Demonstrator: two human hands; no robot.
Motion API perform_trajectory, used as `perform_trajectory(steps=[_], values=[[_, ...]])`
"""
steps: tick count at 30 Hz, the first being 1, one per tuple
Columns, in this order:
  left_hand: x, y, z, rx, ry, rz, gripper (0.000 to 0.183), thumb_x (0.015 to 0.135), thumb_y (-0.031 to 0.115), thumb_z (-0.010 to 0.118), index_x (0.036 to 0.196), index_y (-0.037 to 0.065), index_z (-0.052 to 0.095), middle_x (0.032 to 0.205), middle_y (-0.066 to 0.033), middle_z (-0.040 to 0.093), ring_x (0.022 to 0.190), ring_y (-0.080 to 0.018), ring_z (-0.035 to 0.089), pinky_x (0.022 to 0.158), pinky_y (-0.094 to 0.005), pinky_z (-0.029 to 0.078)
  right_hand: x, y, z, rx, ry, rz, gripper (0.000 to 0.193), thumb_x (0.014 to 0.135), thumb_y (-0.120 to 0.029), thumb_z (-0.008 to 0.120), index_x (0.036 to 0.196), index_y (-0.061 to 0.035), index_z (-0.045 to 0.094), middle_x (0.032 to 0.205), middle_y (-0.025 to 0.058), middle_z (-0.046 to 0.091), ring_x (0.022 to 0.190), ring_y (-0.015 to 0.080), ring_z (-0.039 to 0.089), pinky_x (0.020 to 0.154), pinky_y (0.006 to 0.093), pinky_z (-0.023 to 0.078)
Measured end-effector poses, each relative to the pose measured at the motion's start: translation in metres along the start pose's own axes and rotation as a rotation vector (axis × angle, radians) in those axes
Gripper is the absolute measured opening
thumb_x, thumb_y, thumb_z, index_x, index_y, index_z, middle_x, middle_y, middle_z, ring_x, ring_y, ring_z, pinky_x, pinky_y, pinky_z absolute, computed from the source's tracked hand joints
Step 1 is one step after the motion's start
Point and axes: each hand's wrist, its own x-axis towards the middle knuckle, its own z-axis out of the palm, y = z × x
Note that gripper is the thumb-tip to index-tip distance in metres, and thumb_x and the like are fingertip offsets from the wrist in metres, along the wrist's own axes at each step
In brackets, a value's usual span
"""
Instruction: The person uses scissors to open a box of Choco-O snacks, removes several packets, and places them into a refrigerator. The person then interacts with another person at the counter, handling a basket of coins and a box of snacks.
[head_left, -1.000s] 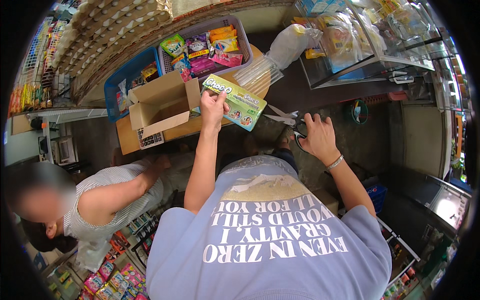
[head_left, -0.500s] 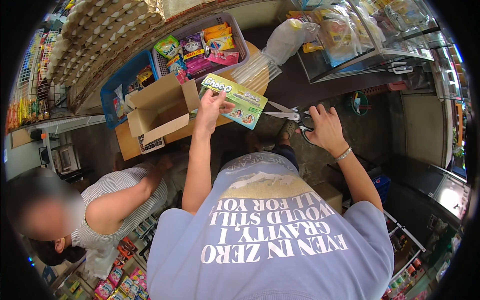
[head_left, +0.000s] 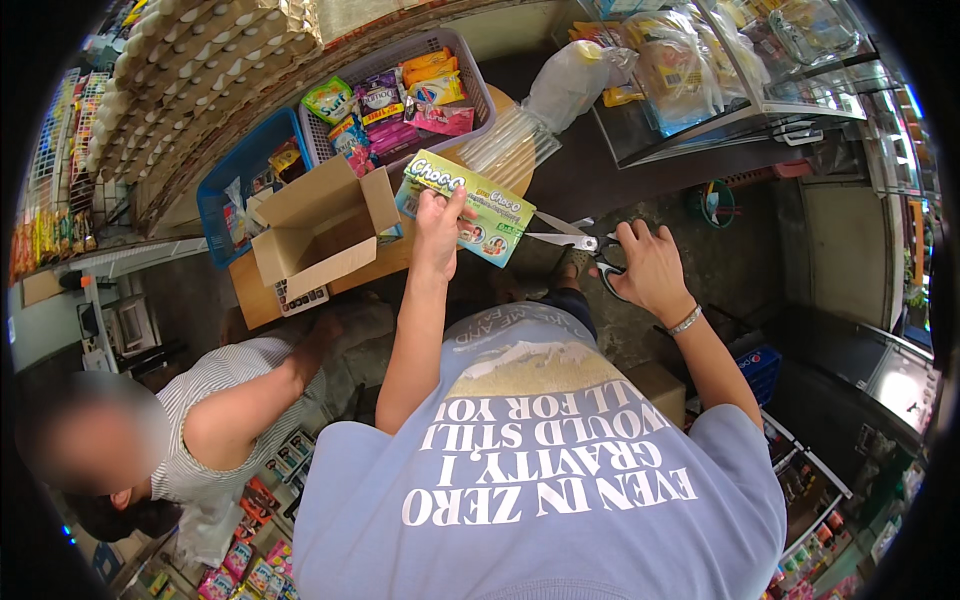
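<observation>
A flat green and yellow printed carton (head_left: pixel 503 213) is in my left hand (head_left: pixel 440 222), thumb on its face and fingers folded round its lower edge. My right hand (head_left: pixel 648 266) grips black-handled scissors (head_left: pixel 577 238), its fingers through the loops. The blades point left and stand apart at the carton's right end; whether the card lies between them I cannot tell. An open, empty-looking cardboard box (head_left: pixel 325 235) stands on the wooden table just left of my left hand.
Behind the box are a purple basket (head_left: pixel 487 80) of colourful sachets and a blue basket (head_left: pixel 213 200). Clear plastic tubes or sleeves (head_left: pixel 510 145) lie on the table (head_left: pixel 243 285). Egg trays (head_left: pixel 190 80) rise at far left, a glass case (head_left: pixel 740 105) at far right. Another person (head_left: pixel 235 410) sits at left.
My left hand has shifted slightly right along the carton, its thumb now pressing on the face. The scissors stay at the carton's right end, blades still apart. The other person has moved a little.
</observation>
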Motion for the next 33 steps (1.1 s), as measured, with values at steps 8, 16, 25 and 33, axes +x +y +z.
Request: perform_trajectory(steps=[8,16,25,33], values=[[-0.001,-0.003,-0.001,-0.024,0.008,0.016,0.015,0.106,0.020,0.063,0.111,0.010,0.053,0.093,0.0015,0.063,0.081,-0.0084,0.063,0.071,-0.0277,0.046,-0.001,0.001,-0.001,-0.010,0.024,-0.016,0.061,0.074,-0.051,0.084,0.103,-0.0051,0.057,0.089,0.0123,0.058,0.078,0.0339,0.059,0.076,0.0427,0.044],[0.004,-0.012,-0.005,-0.044,0.042,0.077,0.009,0.106,0.015,0.062,0.109,0.008,0.057,0.089,-0.0002,0.065,0.074,-0.0090,0.063,0.068,-0.0263,0.048,-0.005,0.000,0.001,-0.009,0.033,-0.019,0.060,0.074,-0.051,0.084,0.102,-0.0054,0.057,0.089,0.0121,0.059,0.078,0.0335,0.059,0.076,0.0429,0.044],[0.008,-0.018,-0.008,-0.071,0.066,0.070,0.011,0.104,0.014,0.063,0.109,0.005,0.058,0.087,-0.0027,0.067,0.069,-0.0097,0.065,0.063,-0.0261,0.051,-0.003,-0.004,-0.006,-0.015,0.011,0.012,0.059,0.075,-0.050,0.084,0.105,-0.0054,0.059,0.091,0.0119,0.060,0.080,0.0326,0.060,0.077,0.0421,0.045],[0.009,-0.015,-0.007,-0.031,0.077,0.060,0.009,0.106,0.014,0.060,0.106,0.005,0.058,0.084,-0.0028,0.066,0.067,-0.0099,0.064,0.062,-0.0262,0.051,0.000,-0.002,-0.004,-0.115,0.030,-0.055,0.060,0.075,-0.045,0.084,0.112,-0.0060,0.056,0.094,0.0132,0.061,0.080,0.0313,0.062,0.079,0.0415,0.046]])
